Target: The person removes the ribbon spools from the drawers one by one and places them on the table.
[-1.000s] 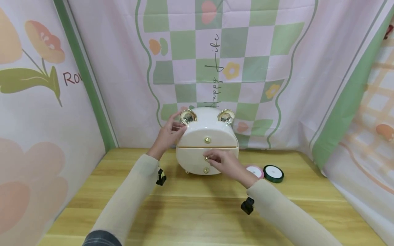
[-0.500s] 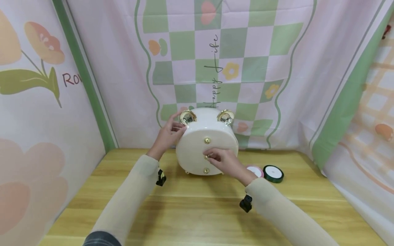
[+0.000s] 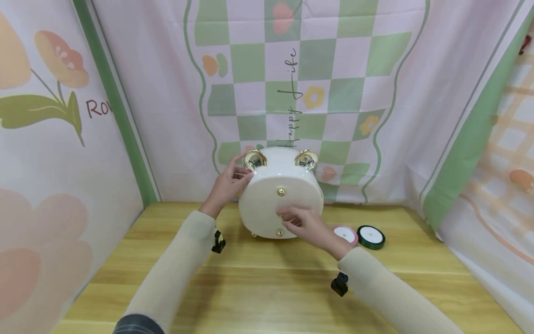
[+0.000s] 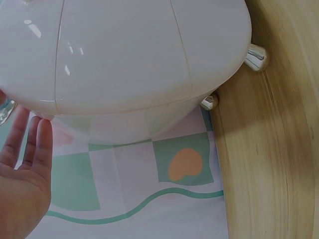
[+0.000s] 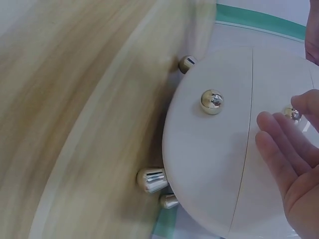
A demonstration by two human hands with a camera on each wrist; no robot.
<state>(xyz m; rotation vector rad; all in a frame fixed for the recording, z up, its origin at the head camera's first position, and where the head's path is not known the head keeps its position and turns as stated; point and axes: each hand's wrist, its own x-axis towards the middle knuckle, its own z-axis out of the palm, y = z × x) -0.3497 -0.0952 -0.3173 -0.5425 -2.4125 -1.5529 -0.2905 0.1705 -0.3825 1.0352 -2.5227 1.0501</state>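
Note:
A white rounded drawer box (image 3: 258, 204) with two gold ears stands on the table, its drawer fronts flush with each other. Gold knobs run down its front: a top knob (image 3: 281, 191), a middle knob (image 5: 293, 114) and a bottom knob (image 3: 279, 233). My left hand (image 3: 227, 183) rests against the box's upper left side beside the left ear (image 3: 255, 159), fingers extended. My right hand (image 3: 306, 225) is at the middle knob. In the right wrist view, its thumb and fairly straight fingers are spread around that knob without a visible pinch.
A pink-rimmed ribbon spool (image 3: 345, 234) and a dark green spool (image 3: 371, 237) lie to the right of the box, the pink one partly behind my right wrist. Printed cloth (image 3: 283, 93) hangs behind the wooden table (image 3: 267, 287).
A gap above the middle drawer front was visible a second ago; the drawer has gone in flush. My right fingers have loosened around the middle knob. The left hand stayed in place.

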